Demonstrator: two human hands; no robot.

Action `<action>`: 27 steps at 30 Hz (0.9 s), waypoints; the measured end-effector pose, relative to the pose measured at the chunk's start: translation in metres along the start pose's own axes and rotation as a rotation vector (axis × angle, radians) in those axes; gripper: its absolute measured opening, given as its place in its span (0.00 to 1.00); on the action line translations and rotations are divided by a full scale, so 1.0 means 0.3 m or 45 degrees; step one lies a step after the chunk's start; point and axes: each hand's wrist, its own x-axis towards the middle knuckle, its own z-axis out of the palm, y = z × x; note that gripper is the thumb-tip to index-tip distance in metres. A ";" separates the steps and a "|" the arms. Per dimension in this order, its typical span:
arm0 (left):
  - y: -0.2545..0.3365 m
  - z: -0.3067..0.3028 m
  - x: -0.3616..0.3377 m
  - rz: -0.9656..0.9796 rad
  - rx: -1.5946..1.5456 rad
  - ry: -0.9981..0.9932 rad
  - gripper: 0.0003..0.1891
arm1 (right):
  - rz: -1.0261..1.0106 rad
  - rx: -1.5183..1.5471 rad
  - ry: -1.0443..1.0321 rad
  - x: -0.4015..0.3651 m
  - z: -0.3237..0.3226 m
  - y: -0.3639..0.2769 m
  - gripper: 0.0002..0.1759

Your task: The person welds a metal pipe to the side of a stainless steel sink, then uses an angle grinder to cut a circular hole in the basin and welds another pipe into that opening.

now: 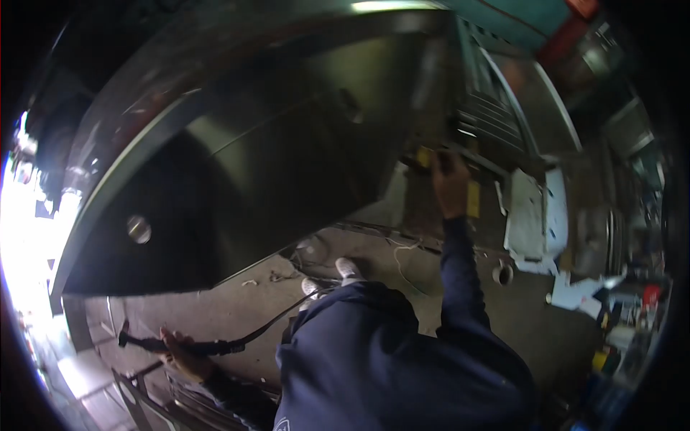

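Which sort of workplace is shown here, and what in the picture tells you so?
Probably a metalworking or fabrication workshop: a large sheet-metal piece fills the view, the left hand holds a torch-like tool on a cable, and assorted clutter crowds the right side.

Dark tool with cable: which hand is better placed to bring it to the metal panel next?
Likely left: the left hand holds the dark tool below the left end of the metal panel; the right hand is near its other end.

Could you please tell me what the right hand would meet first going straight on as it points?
The right hand would probably meet the right end of the large dark metal panel, though blur leaves depth unclear.
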 end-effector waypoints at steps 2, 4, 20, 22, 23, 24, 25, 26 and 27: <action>0.007 0.038 -0.010 -0.032 -0.050 0.200 0.13 | -0.075 -0.138 0.041 -0.055 -0.003 0.088 0.11; -0.022 -0.003 0.033 -0.058 -0.009 0.147 0.14 | 0.067 -0.146 -0.053 -0.119 0.002 0.204 0.11; -0.120 -0.069 0.020 0.130 0.074 0.130 0.27 | 0.438 -0.666 0.043 -0.147 -0.044 0.482 0.18; -0.122 -0.066 -0.002 0.163 0.180 0.100 0.30 | 0.508 -0.632 -0.061 -0.134 -0.044 0.535 0.21; -0.122 -0.073 -0.019 0.162 0.180 0.118 0.30 | 0.437 -0.636 -0.078 -0.129 -0.041 0.553 0.20; -0.092 -0.036 -0.059 0.236 0.300 0.134 0.31 | 0.357 -0.633 -0.098 -0.114 -0.030 0.568 0.19; -0.069 -0.011 -0.085 0.313 0.424 0.166 0.33 | 0.378 -0.640 -0.202 -0.110 -0.007 0.655 0.18; -0.066 -0.013 -0.090 0.418 0.507 0.135 0.37 | 0.390 -0.638 -0.320 -0.099 0.015 0.750 0.17; -0.075 -0.015 -0.088 0.471 0.538 0.118 0.37 | 0.297 -0.696 -0.325 -0.081 0.016 0.767 0.17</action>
